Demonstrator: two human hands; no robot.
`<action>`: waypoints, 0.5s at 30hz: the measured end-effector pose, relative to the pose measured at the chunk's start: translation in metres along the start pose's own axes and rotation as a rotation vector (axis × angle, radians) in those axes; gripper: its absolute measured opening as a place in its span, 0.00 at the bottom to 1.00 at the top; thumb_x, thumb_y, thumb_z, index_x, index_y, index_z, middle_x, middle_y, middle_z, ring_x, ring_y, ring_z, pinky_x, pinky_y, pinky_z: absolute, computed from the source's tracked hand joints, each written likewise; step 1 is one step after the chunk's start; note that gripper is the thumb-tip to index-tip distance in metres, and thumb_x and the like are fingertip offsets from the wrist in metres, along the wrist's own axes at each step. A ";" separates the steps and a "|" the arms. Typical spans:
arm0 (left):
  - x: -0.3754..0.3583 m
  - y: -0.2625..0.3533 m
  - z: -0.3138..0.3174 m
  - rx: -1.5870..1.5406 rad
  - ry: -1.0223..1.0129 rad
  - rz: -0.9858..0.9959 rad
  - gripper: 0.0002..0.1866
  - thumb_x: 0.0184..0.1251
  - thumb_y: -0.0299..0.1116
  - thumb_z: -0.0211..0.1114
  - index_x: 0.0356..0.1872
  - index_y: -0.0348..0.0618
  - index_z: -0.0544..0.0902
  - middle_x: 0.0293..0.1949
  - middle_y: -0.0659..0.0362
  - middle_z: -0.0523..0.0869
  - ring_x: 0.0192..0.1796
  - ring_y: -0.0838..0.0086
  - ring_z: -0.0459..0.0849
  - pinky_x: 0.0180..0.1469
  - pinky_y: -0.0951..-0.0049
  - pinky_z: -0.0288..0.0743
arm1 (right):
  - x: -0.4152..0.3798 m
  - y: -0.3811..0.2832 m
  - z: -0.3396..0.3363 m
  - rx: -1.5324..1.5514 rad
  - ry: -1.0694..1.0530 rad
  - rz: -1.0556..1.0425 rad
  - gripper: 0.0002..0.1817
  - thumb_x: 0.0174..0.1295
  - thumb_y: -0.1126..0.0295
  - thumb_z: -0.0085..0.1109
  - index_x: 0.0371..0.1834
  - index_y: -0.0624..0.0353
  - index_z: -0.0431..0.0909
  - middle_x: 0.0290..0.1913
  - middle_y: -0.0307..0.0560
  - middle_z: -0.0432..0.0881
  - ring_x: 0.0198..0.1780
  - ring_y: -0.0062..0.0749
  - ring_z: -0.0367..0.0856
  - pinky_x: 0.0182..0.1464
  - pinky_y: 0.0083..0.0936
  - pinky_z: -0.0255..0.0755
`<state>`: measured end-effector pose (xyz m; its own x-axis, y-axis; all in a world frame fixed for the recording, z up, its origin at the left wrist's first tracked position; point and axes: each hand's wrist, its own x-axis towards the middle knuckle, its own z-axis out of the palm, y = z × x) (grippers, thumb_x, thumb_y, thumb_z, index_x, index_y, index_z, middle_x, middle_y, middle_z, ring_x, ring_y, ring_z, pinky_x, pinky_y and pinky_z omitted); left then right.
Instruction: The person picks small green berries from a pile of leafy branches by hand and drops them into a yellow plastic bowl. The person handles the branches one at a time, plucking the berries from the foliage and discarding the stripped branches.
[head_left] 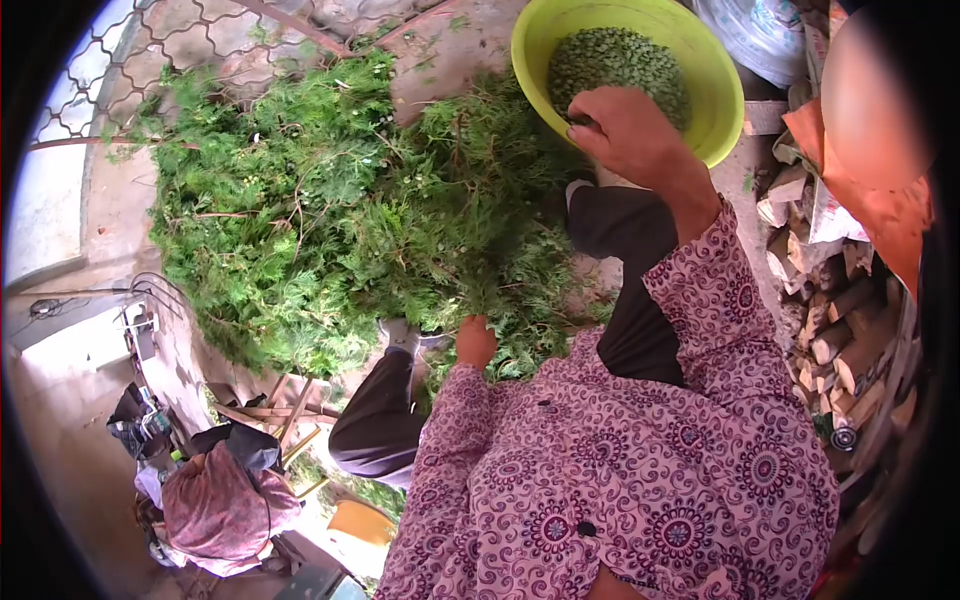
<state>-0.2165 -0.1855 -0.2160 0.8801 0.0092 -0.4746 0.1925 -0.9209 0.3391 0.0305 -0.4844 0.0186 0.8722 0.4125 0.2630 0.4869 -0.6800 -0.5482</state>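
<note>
My left hand (476, 343) is closed low in front of my body, gripping a leafy evergreen branch (478, 240) with scale-like foliage. The branch blends into the larger heap around it, so its full outline is hard to make out. Farther forward, my right hand (632, 135) hovers over the near side of a yellow-green plastic basin (724, 110). Its fingers are curled with thumb and forefinger close together; whatever they may hold is hidden. Many small green cones or seed pods (625, 65) lie in the basin.
A broad heap of cut evergreen branches (270, 220) covers the ground ahead and left. Metal lattice (120, 70) stands beyond it. Split firewood (840, 330) is stacked on the right, near a pale sack (755, 35). Bundled cloth (215, 500) sits at the lower left.
</note>
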 end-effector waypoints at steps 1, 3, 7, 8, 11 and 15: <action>-0.006 0.010 -0.015 -0.047 0.074 0.030 0.13 0.50 0.27 0.57 0.39 0.38 0.76 0.42 0.42 0.78 0.41 0.51 0.78 0.37 0.62 0.75 | -0.001 -0.001 0.000 0.000 0.001 -0.004 0.10 0.49 0.67 0.57 0.29 0.63 0.74 0.27 0.56 0.76 0.34 0.51 0.75 0.38 0.41 0.68; -0.015 0.022 -0.039 -0.182 0.152 0.000 0.11 0.49 0.27 0.59 0.36 0.37 0.76 0.35 0.43 0.79 0.36 0.51 0.79 0.35 0.62 0.74 | -0.002 -0.002 0.001 0.024 0.011 -0.018 0.10 0.49 0.67 0.57 0.29 0.63 0.74 0.26 0.56 0.76 0.34 0.51 0.75 0.37 0.41 0.68; -0.027 0.020 -0.064 -0.668 0.356 -0.112 0.08 0.53 0.28 0.60 0.33 0.39 0.74 0.19 0.58 0.77 0.19 0.67 0.75 0.24 0.68 0.69 | -0.002 -0.007 0.003 0.060 -0.049 0.039 0.10 0.49 0.66 0.56 0.28 0.63 0.74 0.26 0.56 0.76 0.33 0.51 0.76 0.37 0.41 0.68; -0.030 0.029 -0.080 -1.016 0.328 -0.236 0.07 0.55 0.29 0.59 0.33 0.40 0.73 0.19 0.62 0.76 0.18 0.74 0.73 0.22 0.71 0.68 | -0.003 -0.008 0.005 0.068 -0.037 0.030 0.10 0.49 0.66 0.56 0.28 0.63 0.74 0.26 0.56 0.76 0.33 0.51 0.76 0.37 0.41 0.68; -0.043 0.048 -0.113 -1.494 0.330 -0.195 0.04 0.60 0.30 0.57 0.33 0.43 0.72 0.18 0.66 0.72 0.19 0.82 0.68 0.23 0.76 0.67 | -0.005 -0.011 0.013 0.191 -0.038 -0.034 0.10 0.49 0.65 0.56 0.27 0.62 0.74 0.26 0.56 0.76 0.33 0.51 0.75 0.36 0.41 0.68; -0.053 0.065 -0.131 -1.950 0.208 -0.081 0.05 0.61 0.33 0.58 0.34 0.46 0.73 0.19 0.65 0.72 0.19 0.79 0.66 0.30 0.71 0.68 | -0.007 -0.015 0.023 0.195 -0.086 -0.091 0.10 0.48 0.65 0.55 0.26 0.63 0.73 0.26 0.56 0.76 0.32 0.52 0.75 0.36 0.42 0.68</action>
<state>-0.1940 -0.1944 -0.0628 0.8471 0.1943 -0.4947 0.2358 0.6967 0.6775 0.0161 -0.4633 0.0062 0.8138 0.5223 0.2546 0.5378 -0.5112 -0.6704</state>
